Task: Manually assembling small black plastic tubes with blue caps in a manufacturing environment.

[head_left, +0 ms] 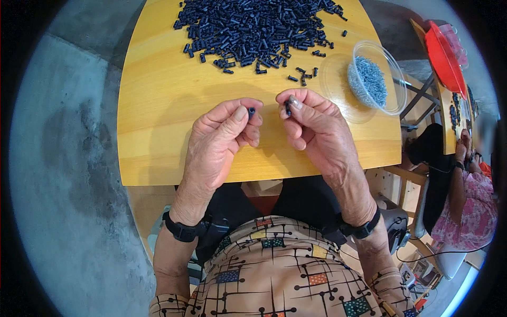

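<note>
Pinching one small dark tube (251, 111) in left hand (222, 140), another (288, 109) in right hand (317, 129), six o'clock of pile (256, 29); aligning ends for joining.

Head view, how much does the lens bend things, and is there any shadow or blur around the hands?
Head view: strong fisheye, the wooden table edges bow, black corners. Soft shadows fall under the left hand and right hand; both sharp. The person at the right rim looks blurred.

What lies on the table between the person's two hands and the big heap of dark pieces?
In the head view, only bare yellow table separates the left hand and right hand from the heap of dark pieces.
</note>
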Tool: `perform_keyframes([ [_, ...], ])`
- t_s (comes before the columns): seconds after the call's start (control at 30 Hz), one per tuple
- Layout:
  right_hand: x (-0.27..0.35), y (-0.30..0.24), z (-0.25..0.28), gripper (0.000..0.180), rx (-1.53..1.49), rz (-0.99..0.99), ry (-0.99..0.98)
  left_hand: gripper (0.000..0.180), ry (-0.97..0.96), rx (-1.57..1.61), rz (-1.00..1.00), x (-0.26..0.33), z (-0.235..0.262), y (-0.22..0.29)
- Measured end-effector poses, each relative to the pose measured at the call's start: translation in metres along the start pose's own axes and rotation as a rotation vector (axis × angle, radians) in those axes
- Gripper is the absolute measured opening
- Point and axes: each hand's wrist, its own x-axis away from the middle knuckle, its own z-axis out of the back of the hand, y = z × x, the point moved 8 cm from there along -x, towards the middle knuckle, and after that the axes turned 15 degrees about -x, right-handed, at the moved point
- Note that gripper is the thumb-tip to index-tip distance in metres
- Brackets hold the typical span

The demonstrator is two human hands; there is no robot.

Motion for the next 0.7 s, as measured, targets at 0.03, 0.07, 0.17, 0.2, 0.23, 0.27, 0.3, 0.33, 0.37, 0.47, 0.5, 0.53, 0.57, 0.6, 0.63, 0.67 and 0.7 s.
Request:
perform_keyframes([
  [0.03, 0.001, 0.002, -0.001, 0.015, 0.0, -0.004, -0.001, 0.023, 0.003, 0.017, 0.034, 0.002, -0.001, -0.003],
  [0.07, 0.001, 0.005, 0.0, 0.015, -0.024, -0.026, 0.014, 0.023, 0.007, 0.018, 0.033, 0.004, -0.003, -0.002],
  [0.17, 0.003, 0.006, 0.001, 0.014, 0.006, -0.007, 0.031, 0.023, 0.029, 0.009, 0.051, 0.009, -0.006, 0.0],
  [0.2, 0.003, 0.002, 0.001, 0.013, 0.06, 0.034, 0.03, 0.022, 0.068, -0.071, 0.022, 0.009, -0.004, 0.003],
  [0.23, 0.003, 0.001, 0.001, 0.013, 0.066, 0.039, 0.031, 0.022, 0.105, -0.15, -0.008, 0.01, -0.003, 0.006],
  [0.27, 0.003, -0.013, -0.001, 0.01, 0.394, 0.204, 0.045, 0.022, 0.098, -0.145, -0.012, 0.011, -0.004, 0.007],
  [0.3, 0.006, -0.028, -0.004, 0.008, 0.729, 0.375, 0.066, 0.021, 0.141, -0.226, -0.022, 0.011, -0.001, 0.007],
  [0.33, 0.002, -0.034, 0.0, 0.008, 0.747, 0.392, 0.081, 0.021, 0.179, -0.304, -0.037, 0.01, 0.001, 0.009],
  [0.37, 0.001, -0.044, -0.01, 0.007, 1.023, 0.595, 0.007, 0.025, 0.138, -0.335, -0.041, 0.011, -0.001, 0.009],
  [0.47, -0.004, -0.051, -0.014, 0.008, 1.287, 0.778, -0.045, 0.024, 0.11, -0.352, -0.038, 0.008, -0.011, 0.007],
  [0.5, -0.006, -0.049, -0.014, 0.008, 1.37, 0.778, -0.011, 0.022, 0.094, -0.33, -0.027, 0.009, -0.014, 0.006],
  [0.53, -0.009, -0.049, -0.014, 0.008, 1.452, 0.777, 0.023, 0.022, 0.08, -0.326, -0.033, 0.008, -0.016, 0.004],
  [0.57, -0.011, -0.048, -0.017, 0.008, 1.558, 0.771, 0.005, 0.022, 0.071, -0.334, -0.019, 0.007, -0.018, 0.001],
  [0.6, -0.013, -0.048, -0.017, 0.008, 1.564, 0.776, 0.016, 0.022, 0.064, -0.342, -0.002, 0.006, -0.019, -0.002],
  [0.63, -0.015, -0.047, -0.016, 0.009, 1.594, 0.791, 0.019, 0.022, 0.053, -0.342, -0.005, 0.006, -0.022, -0.002],
  [0.67, -0.016, -0.048, -0.016, 0.011, 1.624, 0.804, 0.022, 0.022, 0.046, -0.331, 0.01, 0.005, -0.024, -0.003],
  [0.7, -0.016, -0.047, -0.015, 0.013, 1.627, 0.785, 0.026, 0.022, 0.046, -0.32, 0.028, 0.005, -0.025, -0.005],
])
